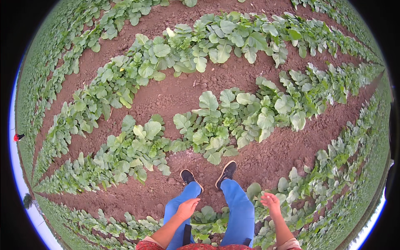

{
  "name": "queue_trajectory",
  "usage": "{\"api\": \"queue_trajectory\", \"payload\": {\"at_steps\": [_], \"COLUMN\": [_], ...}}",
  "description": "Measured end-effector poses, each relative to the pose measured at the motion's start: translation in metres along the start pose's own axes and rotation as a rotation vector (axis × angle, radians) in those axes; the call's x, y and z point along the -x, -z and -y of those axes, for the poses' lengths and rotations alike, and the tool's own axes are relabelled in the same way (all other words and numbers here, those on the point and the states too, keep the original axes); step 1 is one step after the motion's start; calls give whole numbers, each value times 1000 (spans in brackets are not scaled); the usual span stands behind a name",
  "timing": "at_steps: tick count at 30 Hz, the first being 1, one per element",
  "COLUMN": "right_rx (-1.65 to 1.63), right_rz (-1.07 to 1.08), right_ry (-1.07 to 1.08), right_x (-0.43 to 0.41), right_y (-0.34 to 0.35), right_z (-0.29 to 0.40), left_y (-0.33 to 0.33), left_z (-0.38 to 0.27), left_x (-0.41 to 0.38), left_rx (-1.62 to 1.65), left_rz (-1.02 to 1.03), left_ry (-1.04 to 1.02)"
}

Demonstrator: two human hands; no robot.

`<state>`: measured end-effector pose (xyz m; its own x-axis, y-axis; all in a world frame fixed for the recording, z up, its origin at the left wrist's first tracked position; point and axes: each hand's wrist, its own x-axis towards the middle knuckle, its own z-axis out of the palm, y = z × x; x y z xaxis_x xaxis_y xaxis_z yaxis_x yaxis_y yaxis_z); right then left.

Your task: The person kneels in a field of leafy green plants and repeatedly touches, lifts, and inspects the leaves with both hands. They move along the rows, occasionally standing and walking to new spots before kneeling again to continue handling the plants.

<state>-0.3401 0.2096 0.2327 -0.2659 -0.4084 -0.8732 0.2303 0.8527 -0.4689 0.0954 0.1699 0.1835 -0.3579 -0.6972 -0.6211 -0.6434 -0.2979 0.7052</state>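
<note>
My left hand [187, 208] hangs in front of my left thigh, its back turned up and its fingers loosely bent. No held thing shows in it. To the right of my right leg, my right hand [271, 202] is raised with its fingers curled and a little apart, also with nothing visible in it. Broad green leaves [253, 190] lie below and beside that hand; whether it touches them cannot be told. Before my feet runs a row of leafy plants, like radish or turnip, with a large clump [215, 125] right of centre and another clump [140, 147] to the left.
My dark shoes [227, 171] stand on brown crumbly soil [268, 156] between two plant rows. Beyond lies another dense row [187, 47]. Leaves [207, 215] also grow between and behind my legs. A distant person in red [16, 137] is at the far left edge.
</note>
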Motion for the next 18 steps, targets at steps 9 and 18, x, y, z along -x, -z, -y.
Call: {"api": "queue_trajectory", "payload": {"at_steps": [9,18], "right_rx": [-188,-507], "right_rz": [-142,-227], "right_ry": [-442,-426], "right_x": [214,327], "right_y": [98,146], "right_z": [-140,-184], "left_y": [70,83], "left_z": [-102,-210], "left_x": [65,34], "left_rx": [-263,-297], "left_rz": [62,129], "left_ry": [-65,-53]}}
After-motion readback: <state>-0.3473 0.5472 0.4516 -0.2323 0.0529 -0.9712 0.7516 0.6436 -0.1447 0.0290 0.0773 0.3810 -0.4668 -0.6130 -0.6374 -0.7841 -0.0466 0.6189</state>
